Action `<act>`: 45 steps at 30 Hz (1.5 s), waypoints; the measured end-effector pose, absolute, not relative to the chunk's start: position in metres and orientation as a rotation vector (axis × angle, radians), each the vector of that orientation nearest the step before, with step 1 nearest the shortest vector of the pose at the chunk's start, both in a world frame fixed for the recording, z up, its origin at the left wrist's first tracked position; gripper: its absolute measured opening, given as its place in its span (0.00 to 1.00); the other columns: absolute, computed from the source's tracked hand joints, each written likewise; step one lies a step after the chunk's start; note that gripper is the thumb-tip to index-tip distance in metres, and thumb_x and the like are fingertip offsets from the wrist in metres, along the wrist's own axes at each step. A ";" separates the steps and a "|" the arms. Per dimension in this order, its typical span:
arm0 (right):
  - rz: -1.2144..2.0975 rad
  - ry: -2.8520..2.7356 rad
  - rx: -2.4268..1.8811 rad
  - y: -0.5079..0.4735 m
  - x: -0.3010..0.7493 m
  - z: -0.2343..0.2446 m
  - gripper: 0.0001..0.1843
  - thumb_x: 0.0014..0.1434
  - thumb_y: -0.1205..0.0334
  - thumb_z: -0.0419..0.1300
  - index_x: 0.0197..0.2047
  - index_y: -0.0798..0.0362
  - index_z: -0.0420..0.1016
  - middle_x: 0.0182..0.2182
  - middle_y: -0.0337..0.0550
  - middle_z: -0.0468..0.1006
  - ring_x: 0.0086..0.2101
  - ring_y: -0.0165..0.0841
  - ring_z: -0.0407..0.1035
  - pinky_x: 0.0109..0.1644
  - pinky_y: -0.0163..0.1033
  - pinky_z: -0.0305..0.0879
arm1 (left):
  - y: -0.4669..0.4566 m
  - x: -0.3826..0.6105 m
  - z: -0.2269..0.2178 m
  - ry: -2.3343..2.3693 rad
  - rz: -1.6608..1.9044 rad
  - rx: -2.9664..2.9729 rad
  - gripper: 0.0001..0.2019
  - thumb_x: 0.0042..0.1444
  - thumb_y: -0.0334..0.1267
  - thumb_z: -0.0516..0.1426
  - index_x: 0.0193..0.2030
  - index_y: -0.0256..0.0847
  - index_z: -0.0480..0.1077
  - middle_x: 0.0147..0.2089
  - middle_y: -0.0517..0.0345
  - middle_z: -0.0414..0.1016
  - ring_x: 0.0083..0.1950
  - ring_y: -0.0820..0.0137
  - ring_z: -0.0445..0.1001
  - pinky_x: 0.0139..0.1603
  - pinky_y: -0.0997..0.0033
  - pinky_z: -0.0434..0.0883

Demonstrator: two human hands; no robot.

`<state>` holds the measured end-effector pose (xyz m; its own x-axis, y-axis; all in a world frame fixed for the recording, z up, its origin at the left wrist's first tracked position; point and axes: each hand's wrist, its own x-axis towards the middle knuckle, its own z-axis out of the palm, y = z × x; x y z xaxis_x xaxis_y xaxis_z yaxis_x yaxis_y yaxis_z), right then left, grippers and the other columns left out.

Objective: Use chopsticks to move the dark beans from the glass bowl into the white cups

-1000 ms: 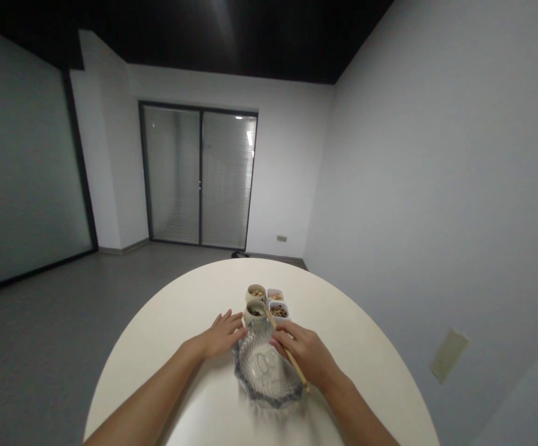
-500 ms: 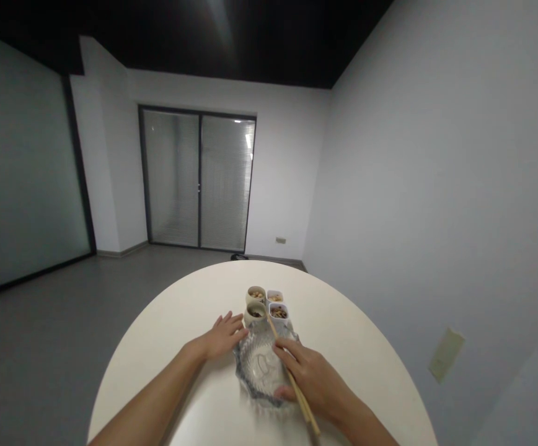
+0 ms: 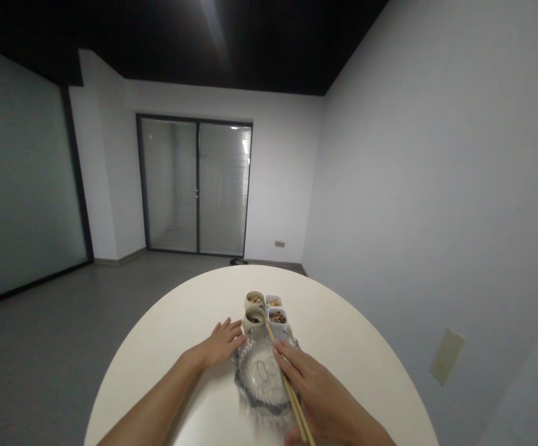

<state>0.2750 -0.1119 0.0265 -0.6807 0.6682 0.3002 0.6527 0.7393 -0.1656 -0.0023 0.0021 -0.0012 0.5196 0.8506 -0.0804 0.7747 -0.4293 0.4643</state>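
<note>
My right hand (image 3: 318, 396) is shut on a pair of wooden chopsticks (image 3: 292, 399), which run up over a clear cut-glass bowl (image 3: 260, 378) to tips beside a round beige cup (image 3: 254, 319). That cup holds a dark food. Behind it stand another round beige cup (image 3: 255, 301) and two small square white dishes (image 3: 273, 301) (image 3: 277, 318), all holding mixed bits of food. My left hand (image 3: 223, 342) rests open, fingers spread, just left of the glass bowl, and holds nothing.
Everything stands on a round white table (image 3: 338, 353), with its edge curving around the near side. Beyond lie a grey floor (image 3: 87, 322), a glass door with blinds (image 3: 194, 186), and a beige plate (image 3: 447, 357) on the right wall.
My right hand has slid down the picture toward me, carrying the chopsticks across the glass bowl. My left hand stays nearly still, and the view has tilted slightly.
</note>
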 end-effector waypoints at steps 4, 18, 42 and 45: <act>0.095 -2.587 -1.012 -0.119 0.288 0.036 0.56 0.43 0.50 0.69 0.70 0.58 0.50 0.67 0.56 0.49 0.66 0.51 0.44 0.69 0.52 0.47 | 0.002 -0.004 -0.002 1.302 0.243 2.308 0.30 0.67 0.60 0.37 0.64 0.47 0.62 0.72 0.59 0.42 0.73 0.54 0.32 0.69 0.45 0.33; 0.138 -2.079 -1.584 -0.070 0.325 -0.006 0.28 0.66 0.54 0.45 0.66 0.53 0.60 0.65 0.44 0.58 0.65 0.35 0.51 0.70 0.46 0.48 | 0.018 -0.008 -0.013 1.269 0.522 2.460 0.21 0.67 0.43 0.41 0.53 0.37 0.69 0.59 0.46 0.67 0.61 0.60 0.64 0.64 0.59 0.58; 0.203 -2.166 -1.681 -0.049 0.332 -0.035 0.32 0.66 0.44 0.46 0.65 0.56 0.63 0.65 0.48 0.56 0.66 0.41 0.47 0.70 0.51 0.44 | 0.011 -0.007 -0.025 1.460 0.323 2.573 0.24 0.66 0.43 0.43 0.67 0.41 0.57 0.71 0.51 0.46 0.72 0.57 0.42 0.70 0.51 0.43; 0.193 -2.171 -1.683 -0.051 0.333 -0.037 0.31 0.66 0.45 0.46 0.65 0.56 0.63 0.65 0.47 0.57 0.66 0.41 0.48 0.70 0.50 0.44 | 0.014 -0.009 -0.030 1.451 0.328 2.572 0.24 0.67 0.44 0.43 0.67 0.41 0.57 0.71 0.52 0.46 0.72 0.57 0.42 0.70 0.51 0.43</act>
